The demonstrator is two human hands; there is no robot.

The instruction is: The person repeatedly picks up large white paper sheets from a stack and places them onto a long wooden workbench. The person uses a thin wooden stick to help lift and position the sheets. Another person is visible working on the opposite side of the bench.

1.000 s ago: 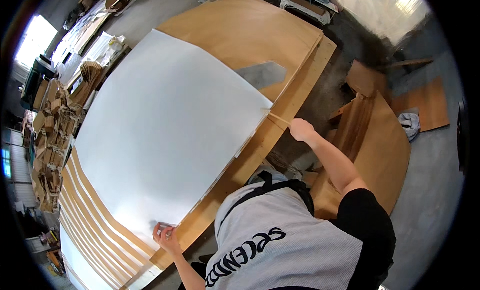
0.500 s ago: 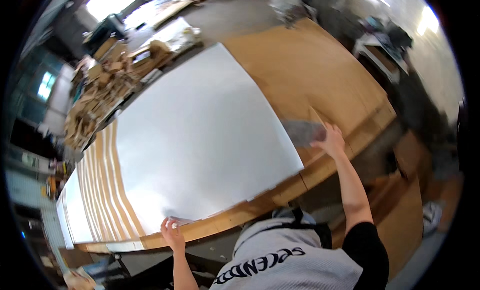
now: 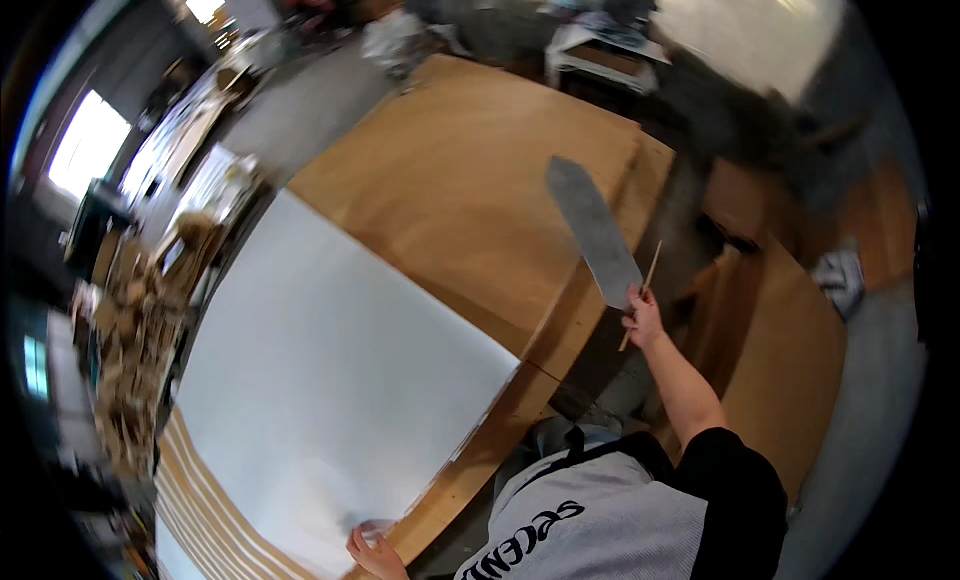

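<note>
My right hand (image 3: 645,318) is closed round one end of a long, flat grey strip (image 3: 590,223) with an angled far end. A thin wooden stick (image 3: 653,267) sticks out of the same grip. The strip reaches over the right edge of the brown-topped table. A large white sheet (image 3: 330,370) covers the nearer left part of that table. At the sheet's near edge my left hand (image 3: 376,555) has its fingers bent on the border, where a small piece curls up. Its fingertips are partly hidden.
Brown board (image 3: 450,170) shows beyond the sheet. Tan strips (image 3: 205,510) lie side by side at lower left. Cardboard scraps (image 3: 135,350) are heaped on the left. A white stand (image 3: 610,60) holds piled items at the back. Brown panels (image 3: 780,370) lean at right.
My view has swung to the right. My right hand has lifted the grey strip and stick off the tabletop and out past its edge. The left hand stays at the sheet's near edge.
</note>
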